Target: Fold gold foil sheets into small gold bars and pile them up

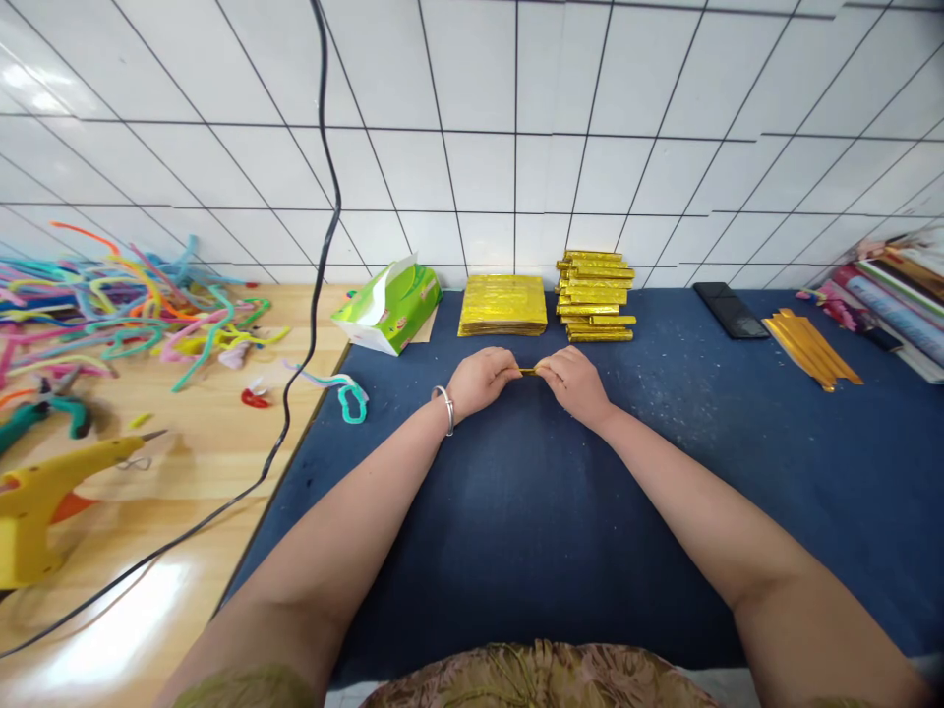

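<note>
My left hand [485,382], with a bracelet on its wrist, and my right hand [573,384] meet near the middle of the dark blue mat. Between them they pinch a thin gold foil paper roll [528,372] by its two ends; only its short middle shows, the rest being under my fingers. Just beyond my hands lies a flat stack of gold foil paper [502,305]. To its right is a pile of gold foil rolls [596,295], laid crosswise by the wall.
A green tissue pack [390,305] stands left of the stack. Pipe cleaners [125,305], pliers [51,408] and a yellow glue gun [59,492] lie on the wooden table; a black cable [324,256] hangs across. A phone [730,310], gold strips [811,349] and books [904,305] are at right.
</note>
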Tool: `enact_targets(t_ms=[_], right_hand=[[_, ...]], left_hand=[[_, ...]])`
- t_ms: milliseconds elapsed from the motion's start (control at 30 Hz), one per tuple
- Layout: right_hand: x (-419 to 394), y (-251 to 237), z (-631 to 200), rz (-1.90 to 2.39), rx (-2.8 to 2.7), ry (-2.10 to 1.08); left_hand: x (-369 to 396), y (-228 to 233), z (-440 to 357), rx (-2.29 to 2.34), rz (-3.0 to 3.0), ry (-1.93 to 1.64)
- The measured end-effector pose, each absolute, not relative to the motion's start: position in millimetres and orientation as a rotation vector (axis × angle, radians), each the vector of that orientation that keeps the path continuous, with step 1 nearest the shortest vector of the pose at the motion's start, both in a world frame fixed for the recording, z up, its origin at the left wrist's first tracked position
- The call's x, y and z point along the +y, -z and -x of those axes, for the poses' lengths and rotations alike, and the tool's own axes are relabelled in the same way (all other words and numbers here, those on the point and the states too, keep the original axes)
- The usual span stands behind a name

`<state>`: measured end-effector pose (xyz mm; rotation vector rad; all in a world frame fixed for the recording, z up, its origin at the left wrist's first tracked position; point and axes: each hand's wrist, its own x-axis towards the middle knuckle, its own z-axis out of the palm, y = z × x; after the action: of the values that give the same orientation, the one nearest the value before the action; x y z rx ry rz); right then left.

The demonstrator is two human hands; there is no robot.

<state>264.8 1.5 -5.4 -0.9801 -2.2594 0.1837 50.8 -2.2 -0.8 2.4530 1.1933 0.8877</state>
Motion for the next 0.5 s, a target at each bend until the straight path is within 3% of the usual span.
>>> enact_targets(t_ms=[500], right_hand=[[-1.6, 5.2, -261.8, 0.904, -2.373, -0.040]], left_hand=[[-6.1, 2.8, -59.6, 1.103, -2.427, -0.840]])
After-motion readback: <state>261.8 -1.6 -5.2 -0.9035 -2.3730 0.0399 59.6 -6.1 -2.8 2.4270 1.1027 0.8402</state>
